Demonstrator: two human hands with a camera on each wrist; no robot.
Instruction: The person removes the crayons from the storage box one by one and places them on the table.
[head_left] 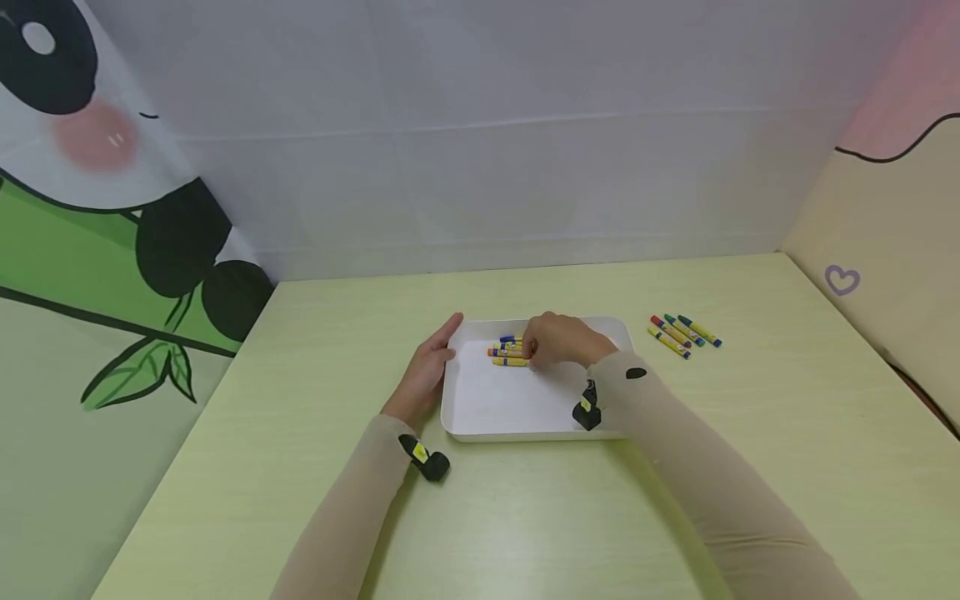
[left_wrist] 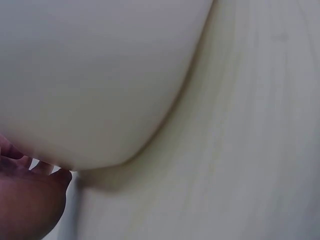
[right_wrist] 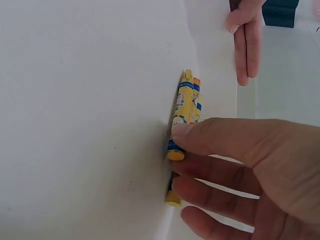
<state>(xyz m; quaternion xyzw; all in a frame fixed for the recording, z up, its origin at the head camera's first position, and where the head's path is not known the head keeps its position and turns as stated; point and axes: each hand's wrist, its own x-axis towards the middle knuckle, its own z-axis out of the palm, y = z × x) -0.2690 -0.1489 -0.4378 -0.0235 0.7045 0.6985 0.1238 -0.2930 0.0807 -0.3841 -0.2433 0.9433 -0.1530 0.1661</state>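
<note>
In the head view a white tray (head_left: 487,408) lies on the table with several crayons (head_left: 504,352) side by side inside it. My left hand (head_left: 424,377) grips the tray's left side, its thumb at the rim; in the left wrist view its fingers touch the tray's wall. My right hand (head_left: 564,340) reaches into the tray over the right ends of the crayons. Seen from the right wrist, its thumb and fingers pinch a yellow crayon (right_wrist: 184,102) with blue bands. An orange-tipped crayon (right_wrist: 196,85) lies beside it, and the fingers partly hide the others.
To the right of the tray, several more crayons (head_left: 670,330) with red, yellow and green tips lie on the pale wooden table (head_left: 337,333). A white wall (head_left: 487,192) stands behind, with printed panels at both sides.
</note>
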